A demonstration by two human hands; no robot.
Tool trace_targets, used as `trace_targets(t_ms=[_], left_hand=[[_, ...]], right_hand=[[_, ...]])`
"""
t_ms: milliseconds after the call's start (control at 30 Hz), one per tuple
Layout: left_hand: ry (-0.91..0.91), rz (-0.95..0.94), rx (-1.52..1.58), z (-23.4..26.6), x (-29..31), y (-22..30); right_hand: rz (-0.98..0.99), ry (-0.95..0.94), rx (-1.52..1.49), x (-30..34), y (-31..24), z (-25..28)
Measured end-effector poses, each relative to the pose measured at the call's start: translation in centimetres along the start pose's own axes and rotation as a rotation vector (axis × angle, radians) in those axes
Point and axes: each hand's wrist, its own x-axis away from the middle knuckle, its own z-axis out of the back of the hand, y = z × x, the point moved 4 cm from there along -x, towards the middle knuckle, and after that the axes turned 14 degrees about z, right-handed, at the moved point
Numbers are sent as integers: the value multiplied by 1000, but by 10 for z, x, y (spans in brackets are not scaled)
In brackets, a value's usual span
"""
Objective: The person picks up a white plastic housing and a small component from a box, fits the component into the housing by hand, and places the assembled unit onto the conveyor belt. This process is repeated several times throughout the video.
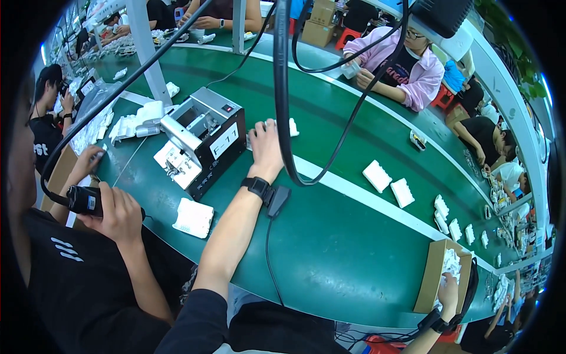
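White parts [451, 262], right hand [448, 292] curled, grip unclear

You had a long green workbench [348, 259] before you, pale metal posts [141, 35] and red stools [348, 39] beyond

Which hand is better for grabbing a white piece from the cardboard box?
Probably the right hand: it's reaching into the cardboard box, close to the white pieces. The left hand is much farther away, beside the dark-sided machine.

Head cam, wide fisheye, looks down & fwd from abv, nr the green bench [342, 253].
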Motion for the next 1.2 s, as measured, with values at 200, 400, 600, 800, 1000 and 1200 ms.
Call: trace_targets(t_ms=[200,400,600,800,1000,1200], left_hand=[[-79,-190,230,24,47,33],[-136,-360,415,47,82,43],[-280,-359,540,65,103,42],[-367,-415,600,60,96,41],[-448,-396,646,57,92,42],[-526,-360,635,55,94,41]], right_hand=[[67,44,-33,5,-15,13],[-174,337,-261,-6,-29,64],[248,296,-315,-21,-199,106],[725,-117,-309,-55,-301,26],[821,-178,-370,-88,-357,40],[907,-73,-459,-117,-424,47]])
